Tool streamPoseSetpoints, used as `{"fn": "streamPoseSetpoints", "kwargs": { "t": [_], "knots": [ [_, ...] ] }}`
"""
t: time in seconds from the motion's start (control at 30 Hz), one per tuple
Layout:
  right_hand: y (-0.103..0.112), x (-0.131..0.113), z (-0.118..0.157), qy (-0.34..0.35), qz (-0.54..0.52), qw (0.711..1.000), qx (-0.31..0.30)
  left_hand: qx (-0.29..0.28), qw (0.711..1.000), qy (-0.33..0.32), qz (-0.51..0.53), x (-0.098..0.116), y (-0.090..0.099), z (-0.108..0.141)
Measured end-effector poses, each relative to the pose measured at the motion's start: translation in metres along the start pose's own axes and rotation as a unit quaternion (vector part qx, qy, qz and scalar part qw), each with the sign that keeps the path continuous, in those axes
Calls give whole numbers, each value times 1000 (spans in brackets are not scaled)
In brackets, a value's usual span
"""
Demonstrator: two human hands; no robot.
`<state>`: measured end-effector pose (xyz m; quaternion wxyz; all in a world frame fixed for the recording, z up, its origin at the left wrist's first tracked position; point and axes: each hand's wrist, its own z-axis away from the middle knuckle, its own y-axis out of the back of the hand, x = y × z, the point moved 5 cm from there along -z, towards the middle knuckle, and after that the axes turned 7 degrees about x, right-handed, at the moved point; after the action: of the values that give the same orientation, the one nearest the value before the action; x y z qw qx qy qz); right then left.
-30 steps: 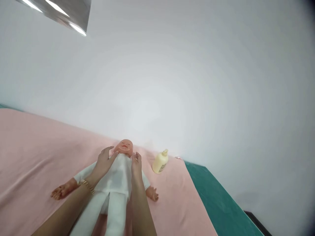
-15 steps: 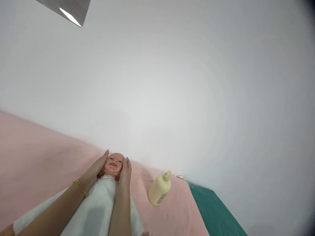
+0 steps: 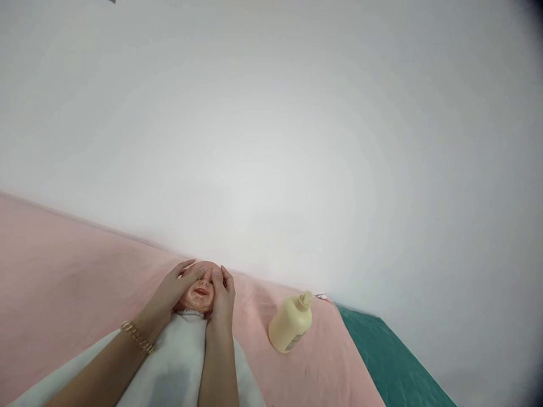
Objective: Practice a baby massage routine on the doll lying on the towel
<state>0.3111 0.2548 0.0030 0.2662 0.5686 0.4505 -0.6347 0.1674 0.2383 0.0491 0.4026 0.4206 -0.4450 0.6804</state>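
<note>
A baby doll [image 3: 200, 302] in a white garment lies on its back on the pink cloth [image 3: 80, 265], its head towards the wall. My left hand [image 3: 173, 289], with a gold bracelet at the wrist, cups one side of the doll's head. Against the other side of the head rests my right hand [image 3: 223, 297]. Both thumbs lie across the doll's brow and eyes, with the other fingers curved round the sides. The doll's mouth shows between my palms; its arms are out of view or covered. My forearms pass over its body.
A cream pump bottle [image 3: 291, 323] stands on the pink cloth right of the doll. Farther right is a dark green surface [image 3: 392, 356]. A white wall [image 3: 275, 141] rises behind the cloth's far edge. A small reddish-white item [image 3: 323, 297] lies near that edge.
My thumbs have moved inward from beside the doll's head onto its brow and eyes. The view has shifted slightly, so the bottle appears farther right and the grey panel at top left has nearly left the frame.
</note>
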Motion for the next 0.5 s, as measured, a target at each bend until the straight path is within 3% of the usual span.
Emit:
{"fn": "streamPoseSetpoints", "kwargs": {
  "t": [0.23, 0.5],
  "knots": [
    [1, -10, 15, -64, -55, 995, 57, -18, 1000, -9, -21, -6, 0, -6],
    [3, -17, 15, -73, -62, 994, 52, -13, 1000, -17, 9, -14, -4, -15]
  ]
}}
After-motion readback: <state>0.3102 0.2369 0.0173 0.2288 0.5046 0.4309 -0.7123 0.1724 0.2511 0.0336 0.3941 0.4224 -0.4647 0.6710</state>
